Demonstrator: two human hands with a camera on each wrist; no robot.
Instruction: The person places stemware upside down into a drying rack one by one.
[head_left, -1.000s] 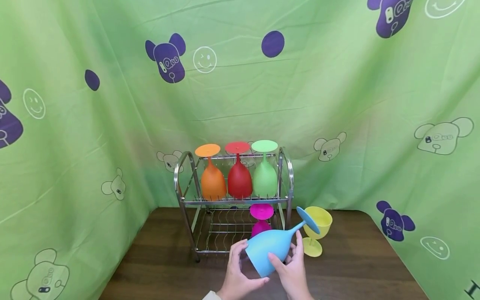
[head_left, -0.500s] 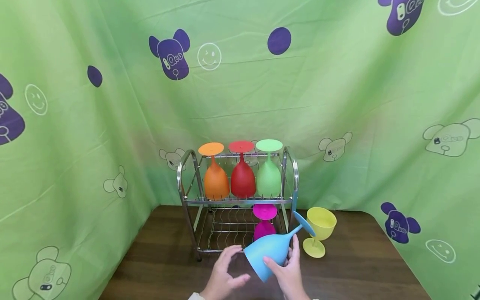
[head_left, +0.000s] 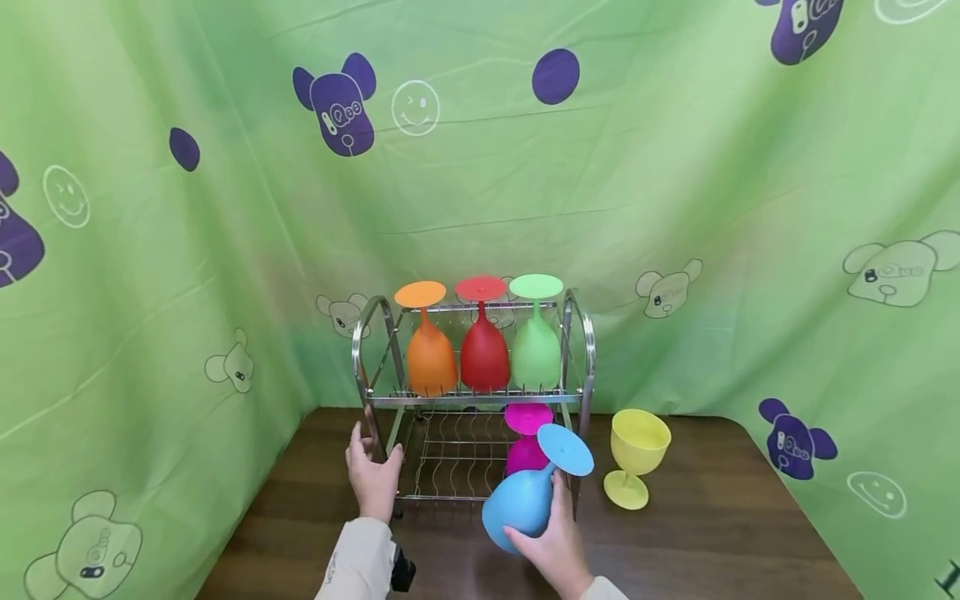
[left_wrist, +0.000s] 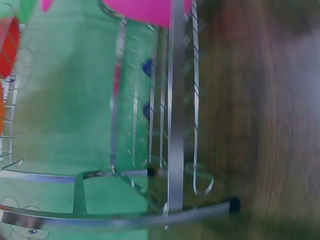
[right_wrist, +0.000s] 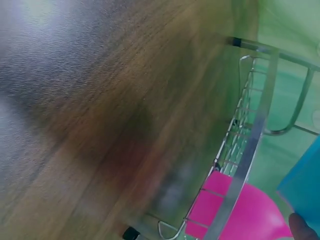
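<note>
My right hand [head_left: 553, 542] grips the bowl of a blue goblet [head_left: 519, 504], tilted with its foot up and to the right, in front of the rack's lower tier. My left hand [head_left: 375, 479] is beside the left legs of the metal two-tier rack [head_left: 468, 402], thumb and fingers spread; whether it touches the rack I cannot tell. A magenta goblet [head_left: 527, 454] is upside down on the lower tier at the right, partly hidden by the blue one. In the right wrist view, part of the blue goblet [right_wrist: 305, 187] and a fingertip show at the right edge.
Orange [head_left: 431, 358], red [head_left: 484, 358] and light green [head_left: 536, 354] goblets stand upside down on the upper tier. A yellow goblet [head_left: 640, 442] stands upright on the wooden table [head_left: 697, 508] right of the rack. A green printed cloth [head_left: 480, 192] hangs behind.
My left hand has let go of the blue goblet and moved left to the rack's side. My right hand has turned the goblet so its foot points more toward the head camera.
</note>
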